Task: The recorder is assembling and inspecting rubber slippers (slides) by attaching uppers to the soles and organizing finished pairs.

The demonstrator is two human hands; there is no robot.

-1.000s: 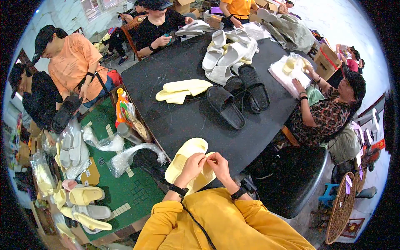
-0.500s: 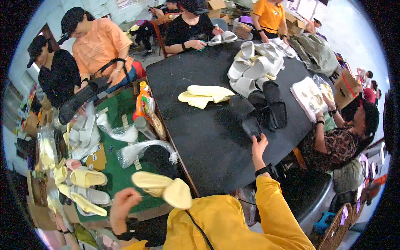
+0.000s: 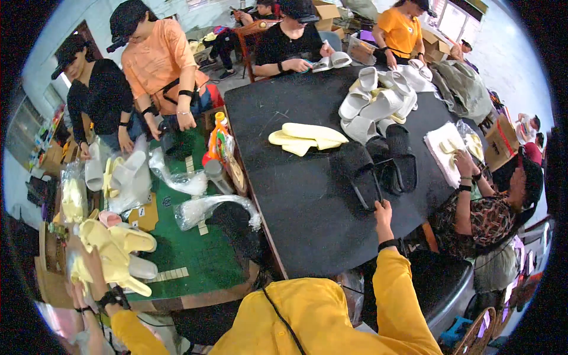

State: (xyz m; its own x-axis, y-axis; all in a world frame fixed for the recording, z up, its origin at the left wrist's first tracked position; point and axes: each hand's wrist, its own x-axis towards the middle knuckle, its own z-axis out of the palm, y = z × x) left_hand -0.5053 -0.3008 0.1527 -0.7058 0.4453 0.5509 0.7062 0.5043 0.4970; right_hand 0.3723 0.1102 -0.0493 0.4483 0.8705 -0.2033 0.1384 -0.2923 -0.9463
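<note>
My right hand point(image 3: 384, 218) is closed on the near end of a black slipper point(image 3: 357, 168) on the dark table, and that end looks tilted up. Two more black slippers point(image 3: 402, 148) lie just beyond it. Far to the left, my left hand point(image 3: 94, 266) reaches among several pale yellow slippers point(image 3: 109, 242) heaped at the edge of the green table. Its fingers are blurred, so I cannot make out a grip. One pale yellow pair point(image 3: 307, 136) rests mid-table, and a heap of grey slippers point(image 3: 378, 100) sits farther back.
The green table point(image 3: 195, 260) holds plastic-wrapped pieces point(image 3: 213, 211), wrapped grey slippers point(image 3: 130, 171) and an orange bottle point(image 3: 220, 139). Several people in caps stand or sit around both tables; one at right handles a white bundle point(image 3: 444, 151). Another person's hand point(image 3: 78, 299) is close to my left wrist.
My left hand has swung left from near my body to the yellow heap; the yellow slippers dangling by it are gone from there. My right hand still grips the black slipper, now tilted.
</note>
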